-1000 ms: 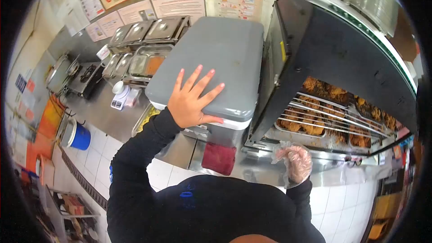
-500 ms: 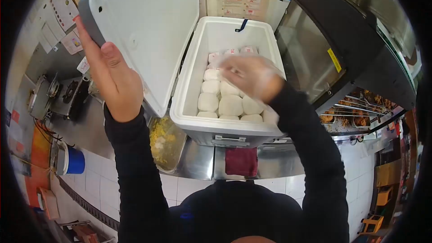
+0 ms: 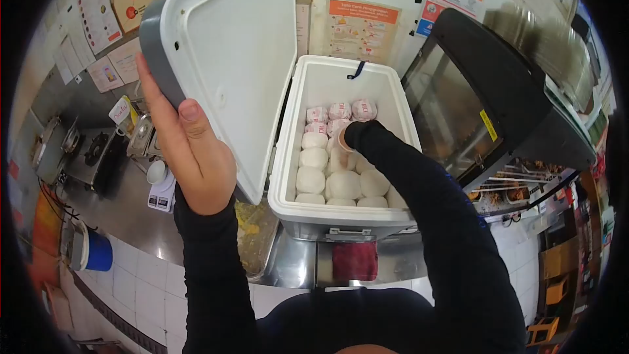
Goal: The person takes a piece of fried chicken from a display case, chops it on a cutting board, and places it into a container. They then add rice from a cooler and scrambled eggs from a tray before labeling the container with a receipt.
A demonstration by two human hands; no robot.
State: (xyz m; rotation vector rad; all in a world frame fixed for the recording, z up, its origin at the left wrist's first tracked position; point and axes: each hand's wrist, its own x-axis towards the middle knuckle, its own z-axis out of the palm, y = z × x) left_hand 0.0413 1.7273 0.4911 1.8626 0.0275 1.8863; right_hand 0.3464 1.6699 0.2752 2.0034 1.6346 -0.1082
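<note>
A white-lined cooler box [image 3: 409, 118] holds rows of round white rice portions [image 3: 343, 185]. At its far end lie several balls in red-printed paper wrappers [image 3: 364, 110]. The raised cooler lid [image 3: 252, 59] leans to the left. My left hand [image 3: 196, 151] presses flat against the lid's outer edge, fingers stretched out and thumb up. Inside the box, my right hand [image 3: 343, 147] points down among the white portions near the wrapped ones. Its fingers are mostly hidden by the sleeve and wrist, so I cannot make out what they hold.
A dark glass-fronted display warmer [image 3: 452, 92] with fried food stands close on the right. A tray with yellow bits [image 3: 252, 229] sits below the lid. To the left are a kitchen scale [image 3: 161, 196] and a stove [image 3: 98, 154]. A maroon cloth [image 3: 354, 261] lies in front.
My right hand has gone from above the box down into it, toward the far portions. My left hand stays flat on the lid. The view has shifted, so the box appears lower.
</note>
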